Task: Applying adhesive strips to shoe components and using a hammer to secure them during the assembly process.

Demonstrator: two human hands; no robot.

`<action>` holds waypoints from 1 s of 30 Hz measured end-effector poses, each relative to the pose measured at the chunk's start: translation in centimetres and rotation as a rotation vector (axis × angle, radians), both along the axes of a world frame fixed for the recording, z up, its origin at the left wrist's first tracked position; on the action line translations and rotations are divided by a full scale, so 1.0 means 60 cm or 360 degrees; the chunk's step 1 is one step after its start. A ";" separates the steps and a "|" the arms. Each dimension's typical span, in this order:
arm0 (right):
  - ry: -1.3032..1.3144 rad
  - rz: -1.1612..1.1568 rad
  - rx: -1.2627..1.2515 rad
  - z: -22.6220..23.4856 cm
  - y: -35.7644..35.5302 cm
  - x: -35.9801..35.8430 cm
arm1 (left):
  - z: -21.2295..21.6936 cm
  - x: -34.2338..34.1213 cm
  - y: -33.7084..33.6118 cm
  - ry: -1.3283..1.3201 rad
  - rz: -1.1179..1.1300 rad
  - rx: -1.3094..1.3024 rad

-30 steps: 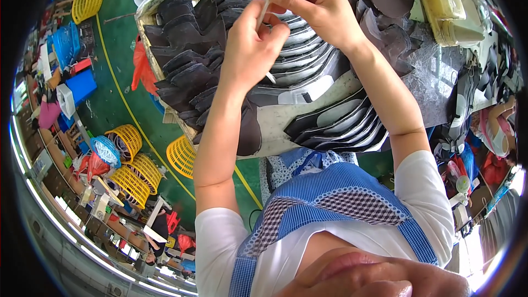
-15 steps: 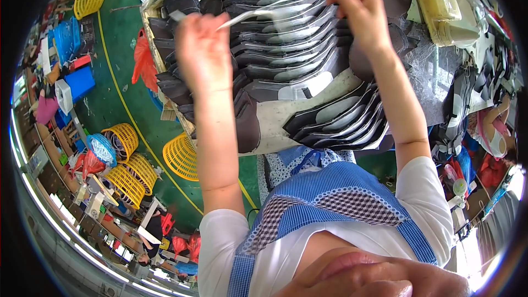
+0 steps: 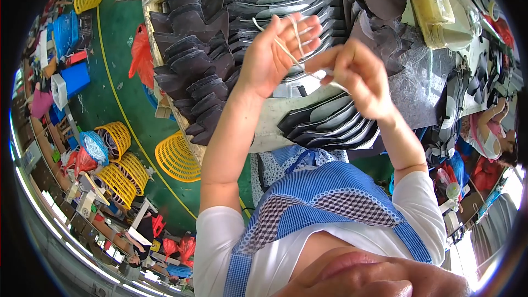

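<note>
- Elastic string [image 3: 286, 52], thin and pale, is stretching between your two hands, above the dark pieces on the surface.
- Your left hand [image 3: 275, 55] is holding it with the fingers [image 3: 308, 27] spread apart, and the string is looping round them in several fine strands.
- Your right hand [image 3: 352, 74] is pinching the other end between thumb and fingertips, with the rest of the fingers curled in close.
- The two hands are sitting just beside each other, raised in front of you, and the string is running taut in the short gap between them.
- Black cut pieces [image 3: 192, 71], flat and matte like leather or foam, are lying in overlapping fanned rows on the surface [image 3: 275, 126], which is showing a pale worn top at its near edge.
- More black curved pieces [image 3: 330, 126], some with a grey sheen on their inner faces, are fanning out under your right hand.
- A pale yellow plastic container [image 3: 440, 16] is standing at the far right of the surface, among white scraps.
- You are wearing a blue checked apron [image 3: 330, 198] over a white shirt.
- Green floor [image 3: 126, 115] with a yellow painted line is spreading to your left.
- Yellow ribbed plastic baskets [image 3: 176, 157] are sitting on that floor, with blue crates [image 3: 69, 33] and red bags farther off.
</note>
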State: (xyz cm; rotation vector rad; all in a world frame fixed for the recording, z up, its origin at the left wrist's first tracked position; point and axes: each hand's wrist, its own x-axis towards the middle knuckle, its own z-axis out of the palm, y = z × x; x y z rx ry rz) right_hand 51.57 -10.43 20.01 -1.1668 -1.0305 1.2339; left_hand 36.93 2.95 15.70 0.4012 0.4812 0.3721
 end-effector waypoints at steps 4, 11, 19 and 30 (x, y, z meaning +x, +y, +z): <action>-0.0033 0.0084 0.0011 -0.021 -0.026 -0.032 | 0.003 -0.007 0.017 0.0117 0.0049 0.0281; 0.0091 -0.0331 -0.0313 -0.011 0.016 -0.006 | 0.031 -0.013 -0.023 0.0538 0.0053 0.0832; -0.0266 -0.0395 -0.0113 -0.004 0.035 -0.030 | 0.028 -0.007 -0.038 0.0741 0.0223 0.1368; -0.0965 -0.0751 -0.0333 -0.091 0.000 0.087 | 0.026 -0.124 0.046 0.0399 0.1032 0.0684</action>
